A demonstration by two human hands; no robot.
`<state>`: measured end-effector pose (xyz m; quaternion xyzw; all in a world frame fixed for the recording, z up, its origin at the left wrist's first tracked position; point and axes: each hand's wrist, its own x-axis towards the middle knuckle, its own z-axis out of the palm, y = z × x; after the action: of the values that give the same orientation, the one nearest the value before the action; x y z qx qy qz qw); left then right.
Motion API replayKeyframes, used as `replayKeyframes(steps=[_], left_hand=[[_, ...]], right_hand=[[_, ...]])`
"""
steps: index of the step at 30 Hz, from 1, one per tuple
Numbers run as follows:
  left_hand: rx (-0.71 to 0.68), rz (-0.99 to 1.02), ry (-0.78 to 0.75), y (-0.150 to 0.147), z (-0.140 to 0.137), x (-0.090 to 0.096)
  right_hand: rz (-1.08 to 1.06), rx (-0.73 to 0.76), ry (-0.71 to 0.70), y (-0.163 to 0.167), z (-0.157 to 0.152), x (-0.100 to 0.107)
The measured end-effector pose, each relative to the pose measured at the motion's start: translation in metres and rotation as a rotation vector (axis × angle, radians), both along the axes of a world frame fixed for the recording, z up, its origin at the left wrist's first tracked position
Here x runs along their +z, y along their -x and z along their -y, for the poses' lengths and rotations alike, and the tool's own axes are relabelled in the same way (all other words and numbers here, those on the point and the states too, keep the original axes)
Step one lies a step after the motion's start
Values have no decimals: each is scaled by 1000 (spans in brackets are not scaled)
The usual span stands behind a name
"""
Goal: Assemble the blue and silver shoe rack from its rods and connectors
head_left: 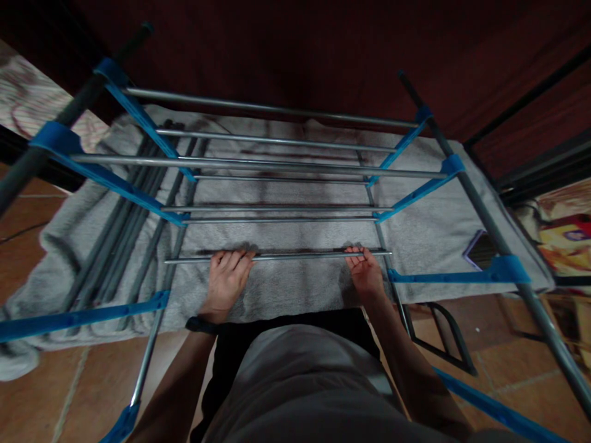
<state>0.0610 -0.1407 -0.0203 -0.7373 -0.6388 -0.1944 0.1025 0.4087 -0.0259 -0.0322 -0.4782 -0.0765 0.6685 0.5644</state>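
A thin metal rod (300, 256) lies crosswise in front of me, level with the grey blanket below. My left hand (229, 280) is closed over the rod near its left end, knuckles up. Near the other end, my right hand (365, 271) has its fingers curled round the same rod, palm turned partly up. Around them stands a rack of grey upright tubes (482, 212) and blue plastic brackets (115, 187). Several metal crossbars (277, 165) join its brackets beyond my hands. A front left bracket (87, 320) and a front right bracket (452, 277) have no crossbar between them.
Several loose dark grey tubes (124, 227) lie on the grey blanket (295, 289) at the left. A small purple-edged object (480, 249) rests on its right side. Dark red panelling (295, 49) rises behind. Tiled floor (50, 394) shows below, with a black looped frame (450, 341) at right.
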Motion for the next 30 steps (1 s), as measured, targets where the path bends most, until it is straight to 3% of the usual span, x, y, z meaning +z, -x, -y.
replayKeyframes(steps=[30], left_hand=[[27,34,49,-1,-1,1]], right_hand=[[-24,34,-64,0,2,4]])
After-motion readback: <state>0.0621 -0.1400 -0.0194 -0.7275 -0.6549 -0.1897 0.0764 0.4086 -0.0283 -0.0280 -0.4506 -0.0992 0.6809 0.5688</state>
